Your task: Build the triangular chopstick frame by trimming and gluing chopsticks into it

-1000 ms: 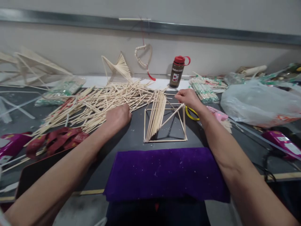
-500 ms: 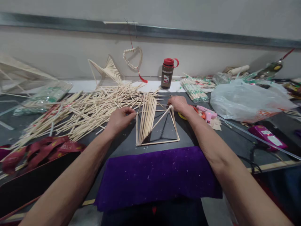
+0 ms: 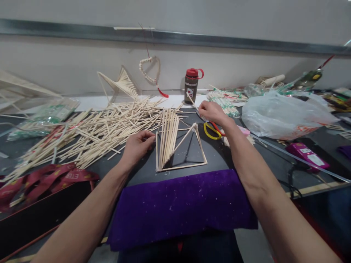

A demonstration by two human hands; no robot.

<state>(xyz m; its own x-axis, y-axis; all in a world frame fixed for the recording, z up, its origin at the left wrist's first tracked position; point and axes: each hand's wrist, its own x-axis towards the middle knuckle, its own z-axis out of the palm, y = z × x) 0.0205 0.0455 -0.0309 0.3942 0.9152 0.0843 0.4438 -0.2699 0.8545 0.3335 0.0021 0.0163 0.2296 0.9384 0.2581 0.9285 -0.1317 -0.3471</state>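
Observation:
A frame of pale wooden sticks [image 3: 181, 168] stands on the dark table, with a fan of slanted sticks on its left and a raised peak on its right. My left hand [image 3: 139, 148] is closed, thumb and fingertips pinched at the frame's upper left corner. Above and right of the peak, my right hand [image 3: 212, 111] is closed on a single wooden stick [image 3: 192, 101], which points up and left toward the bottle. Under my right wrist lie scissors [image 3: 212, 136] with a yellow handle. A pink glue gun [image 3: 244, 130] is mostly hidden behind my right forearm.
Loose sticks [image 3: 109, 128] are heaped at the left. At the back stand a bottle with a red cap [image 3: 191, 84] and a twisted stick model [image 3: 120, 84]. A plastic bag [image 3: 285, 115] and purple device [image 3: 307, 157] lie right; a purple cloth [image 3: 183, 208] lies in front.
My right hand has lifted off the table near the frame's peak and now holds a stick up. More of the scissors shows. My left hand stays at the frame's corner.

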